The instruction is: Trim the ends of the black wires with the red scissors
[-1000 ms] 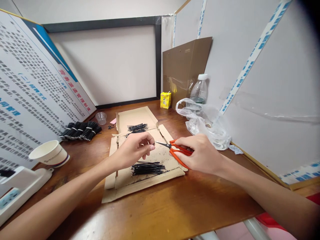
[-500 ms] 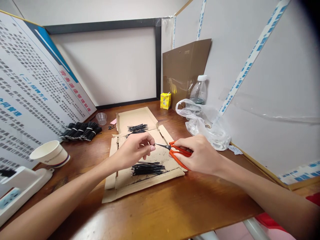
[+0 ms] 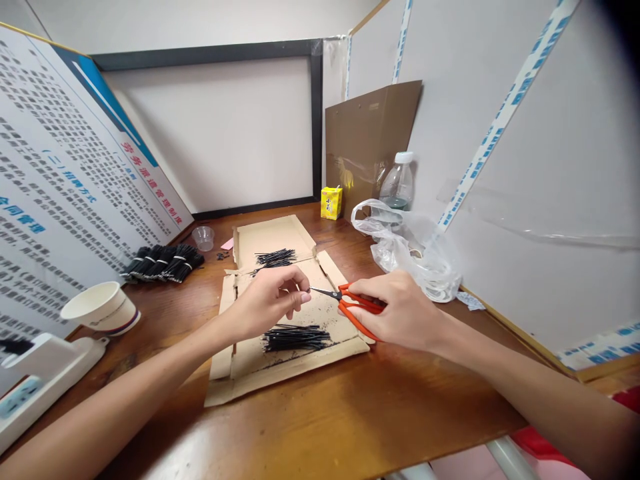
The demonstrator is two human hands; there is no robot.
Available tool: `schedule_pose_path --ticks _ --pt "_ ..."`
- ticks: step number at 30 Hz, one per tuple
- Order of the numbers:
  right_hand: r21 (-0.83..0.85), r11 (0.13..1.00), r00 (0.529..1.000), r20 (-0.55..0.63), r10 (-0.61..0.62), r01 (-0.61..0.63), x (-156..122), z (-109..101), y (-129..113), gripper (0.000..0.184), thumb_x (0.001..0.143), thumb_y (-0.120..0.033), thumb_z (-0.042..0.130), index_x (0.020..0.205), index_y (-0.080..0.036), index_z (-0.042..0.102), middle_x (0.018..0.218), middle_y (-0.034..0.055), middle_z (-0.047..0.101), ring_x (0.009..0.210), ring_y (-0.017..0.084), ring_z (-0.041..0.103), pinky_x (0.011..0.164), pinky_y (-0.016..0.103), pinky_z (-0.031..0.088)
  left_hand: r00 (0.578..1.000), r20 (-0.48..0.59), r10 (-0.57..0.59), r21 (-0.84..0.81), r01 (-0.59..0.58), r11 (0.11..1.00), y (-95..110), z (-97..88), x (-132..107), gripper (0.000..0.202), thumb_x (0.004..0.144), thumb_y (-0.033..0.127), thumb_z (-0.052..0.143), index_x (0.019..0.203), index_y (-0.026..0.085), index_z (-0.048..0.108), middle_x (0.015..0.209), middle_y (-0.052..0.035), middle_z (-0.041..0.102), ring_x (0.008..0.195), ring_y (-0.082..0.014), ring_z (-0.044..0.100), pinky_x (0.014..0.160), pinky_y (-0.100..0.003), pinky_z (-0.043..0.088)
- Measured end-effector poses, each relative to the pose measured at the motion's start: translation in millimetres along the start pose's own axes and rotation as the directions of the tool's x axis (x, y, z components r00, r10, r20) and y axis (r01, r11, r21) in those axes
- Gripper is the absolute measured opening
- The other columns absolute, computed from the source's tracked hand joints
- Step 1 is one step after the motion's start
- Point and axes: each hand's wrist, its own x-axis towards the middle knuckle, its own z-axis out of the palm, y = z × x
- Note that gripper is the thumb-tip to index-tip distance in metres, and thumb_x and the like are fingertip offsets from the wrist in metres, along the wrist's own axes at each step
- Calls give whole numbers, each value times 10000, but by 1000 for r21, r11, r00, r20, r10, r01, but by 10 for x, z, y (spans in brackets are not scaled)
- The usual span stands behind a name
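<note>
My right hand (image 3: 400, 310) grips a pair of scissors with orange handles (image 3: 363, 309). Their dark blades point left, and the tips meet the fingertips of my left hand (image 3: 275, 297). My left thumb and forefinger are pinched together at the blade tips; what they hold is too small to make out. Both hands hover over a flattened cardboard sheet (image 3: 320, 273). Below them lies a pile of thin black cut wires or tubes (image 3: 296, 338), and a smaller black bunch (image 3: 276, 257) lies farther back. Dark specks are scattered on the cardboard.
Banded black bundles (image 3: 163, 262), a clear plastic cup (image 3: 203, 238), a paper cup (image 3: 103, 308) and a white power strip (image 3: 55, 380) stand at left. At right are a plastic bag (image 3: 415, 253), a bottle (image 3: 399, 183) and a yellow box (image 3: 331, 203). Panels surround the table.
</note>
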Motion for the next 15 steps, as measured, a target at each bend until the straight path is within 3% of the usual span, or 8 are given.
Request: schedule_pose_path --ticks 11,15 --pt "8 998 992 -112 -54 55 8 -3 8 205 807 -199 539 711 -125 704 526 3 612 425 72 447 466 218 328 1000 -15 20 63 -19 998 32 -17 1 76 857 189 580 804 145 550 621 39 534 522 -65 522 493 -170 430" --pt "6 999 987 -158 -35 36 11 -26 12 183 806 -212 572 699 -130 697 520 -6 606 414 62 433 463 204 339 993 -75 96 312 -68 948 -164 -106 79 56 845 190 600 811 147 614 701 4 596 606 -98 538 562 -208 439"
